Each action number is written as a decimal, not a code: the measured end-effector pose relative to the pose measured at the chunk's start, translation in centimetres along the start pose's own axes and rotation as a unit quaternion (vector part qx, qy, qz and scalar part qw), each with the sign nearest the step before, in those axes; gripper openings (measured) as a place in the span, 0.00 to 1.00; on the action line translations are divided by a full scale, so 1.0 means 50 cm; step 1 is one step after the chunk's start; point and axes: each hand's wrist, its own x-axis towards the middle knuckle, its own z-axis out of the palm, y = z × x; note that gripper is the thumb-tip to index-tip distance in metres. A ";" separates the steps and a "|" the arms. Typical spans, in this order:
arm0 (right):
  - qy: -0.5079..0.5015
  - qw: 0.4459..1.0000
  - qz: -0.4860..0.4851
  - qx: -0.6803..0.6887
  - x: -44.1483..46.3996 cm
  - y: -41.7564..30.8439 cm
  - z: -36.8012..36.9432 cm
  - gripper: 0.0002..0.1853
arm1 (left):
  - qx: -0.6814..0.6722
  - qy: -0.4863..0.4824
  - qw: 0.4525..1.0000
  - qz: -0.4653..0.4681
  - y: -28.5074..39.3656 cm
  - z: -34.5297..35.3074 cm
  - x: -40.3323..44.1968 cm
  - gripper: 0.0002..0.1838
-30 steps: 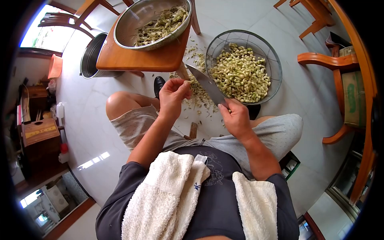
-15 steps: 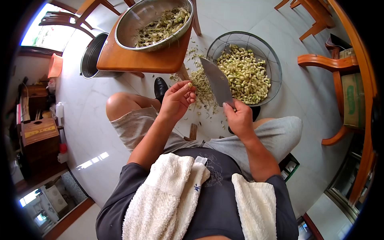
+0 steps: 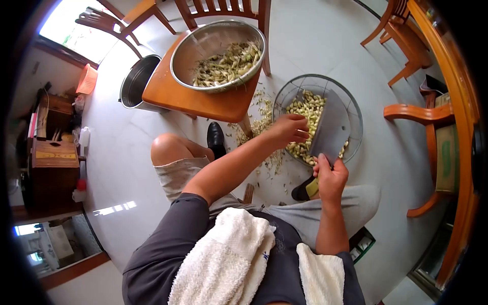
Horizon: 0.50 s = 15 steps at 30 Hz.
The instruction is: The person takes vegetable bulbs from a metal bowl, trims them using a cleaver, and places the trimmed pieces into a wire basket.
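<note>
My right hand (image 3: 331,178) grips a cleaver (image 3: 335,124), its broad grey blade tilted up over the right part of a round wire basket (image 3: 360,107). Over the basket's left side reaches my left hand (image 3: 292,130), palm down with fingers stretched and a little apart; nothing shows in them. Many small pale green-white bulbs (image 3: 311,108) fill the basket, partly hidden by the blade and hand. A metal strainer bowl (image 3: 180,56) on a wooden chair (image 3: 168,96) holds untrimmed bulbs with dry stems (image 3: 231,63).
Trimmed scraps (image 3: 262,119) litter the floor between chair and basket. A dark metal bucket (image 3: 133,84) stands left of the chair. My shoe (image 3: 215,140) is near the scraps. At right are a wooden table edge (image 3: 450,56) and a cardboard box (image 3: 446,150).
My left hand has moved right and forward over the basket; the small bulb it pinched no longer shows. The cleaver has shifted right, its blade now over the basket. The view has shifted.
</note>
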 end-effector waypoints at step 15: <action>-0.040 0.998 0.049 0.004 0.010 0.011 -0.007 0.07 | 0.718 0.264 0.607 0.214 0.525 -0.315 -0.009 0.11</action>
